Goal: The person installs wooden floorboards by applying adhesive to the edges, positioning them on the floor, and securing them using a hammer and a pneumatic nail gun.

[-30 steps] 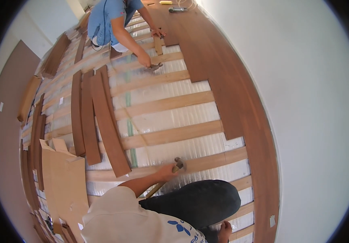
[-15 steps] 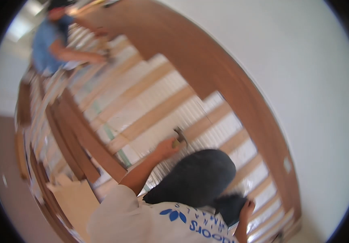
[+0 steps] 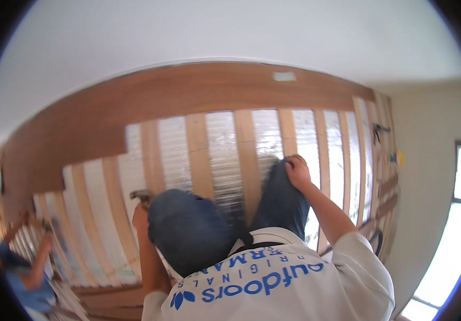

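Observation:
My left hand (image 3: 140, 218), partly behind my left knee, grips a hammer (image 3: 141, 196) whose metal head shows above the fingers. My right hand (image 3: 298, 172) rests on my right knee with curved fingers and nothing visible in it. Beneath me, pale wooden battens (image 3: 198, 155) run across silvery foil underlay (image 3: 219, 136). Beyond them lie reddish-brown floorboards (image 3: 81, 131) with a stepped edge, laid along the white wall (image 3: 230, 37). A small pale rectangle (image 3: 284, 76) lies on the boards near that wall.
A co-worker in blue (image 3: 27, 273) crouches at the lower left. At the right are a dark tool, perhaps a caulking gun (image 3: 378, 134), on the battens, a small yellow item (image 3: 399, 158), and a bright window (image 3: 450, 246) in the side wall. Loose boards (image 3: 107, 297) lie behind me.
The view has swung round to face the long wall, putting the co-worker at lower left. My right hand has risen onto my knee; my left hand still holds the hammer.

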A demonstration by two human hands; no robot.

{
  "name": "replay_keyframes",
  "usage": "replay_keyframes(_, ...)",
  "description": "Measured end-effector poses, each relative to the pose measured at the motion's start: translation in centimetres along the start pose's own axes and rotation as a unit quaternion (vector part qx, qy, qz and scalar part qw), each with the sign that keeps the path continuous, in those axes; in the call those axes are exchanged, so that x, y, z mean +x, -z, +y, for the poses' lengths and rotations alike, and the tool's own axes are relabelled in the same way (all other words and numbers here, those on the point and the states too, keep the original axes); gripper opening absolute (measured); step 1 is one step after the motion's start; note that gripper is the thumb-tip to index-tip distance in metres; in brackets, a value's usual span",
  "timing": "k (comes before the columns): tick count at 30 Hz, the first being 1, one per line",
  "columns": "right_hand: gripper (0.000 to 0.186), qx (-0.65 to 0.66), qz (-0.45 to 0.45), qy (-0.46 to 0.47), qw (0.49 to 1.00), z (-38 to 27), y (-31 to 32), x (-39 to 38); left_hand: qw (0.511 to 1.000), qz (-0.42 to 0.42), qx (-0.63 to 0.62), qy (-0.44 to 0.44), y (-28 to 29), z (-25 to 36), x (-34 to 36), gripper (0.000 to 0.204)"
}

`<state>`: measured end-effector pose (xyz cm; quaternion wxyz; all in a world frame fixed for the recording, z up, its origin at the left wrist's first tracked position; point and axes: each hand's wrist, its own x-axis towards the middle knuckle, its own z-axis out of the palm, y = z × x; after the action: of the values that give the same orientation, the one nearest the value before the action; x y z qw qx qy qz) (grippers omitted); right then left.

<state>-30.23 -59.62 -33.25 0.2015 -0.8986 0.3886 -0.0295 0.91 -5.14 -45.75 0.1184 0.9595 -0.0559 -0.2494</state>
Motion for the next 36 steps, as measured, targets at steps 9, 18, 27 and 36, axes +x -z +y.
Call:
replay_keyframes(9,0.023,0.098,0.065,-0.072,0.99,-0.9,1.7,-5.3,0.999,0.02,-0.013,-0.031,2.6,-0.8,-2.2,0.043)
replay_keyframes(18,0.029,-0.039,0.062,-0.548,0.833,20.0,0.9,-38.2,0.976,0.108,-0.106,-0.154,10.0,2.5,4.1,0.037)
replay_keyframes(27,0.032,0.148,-0.132,-0.708,0.677,11.6,-11.0,-60.8,0.929,-0.08,-0.154,-0.328,21.5,26.9,10.2,0.019)
replay_keyframes(36,0.043,0.302,-0.084,-0.509,0.802,4.8,-16.1,-55.5,0.865,-0.249,-0.113,-0.421,14.2,44.0,-0.6,0.034)
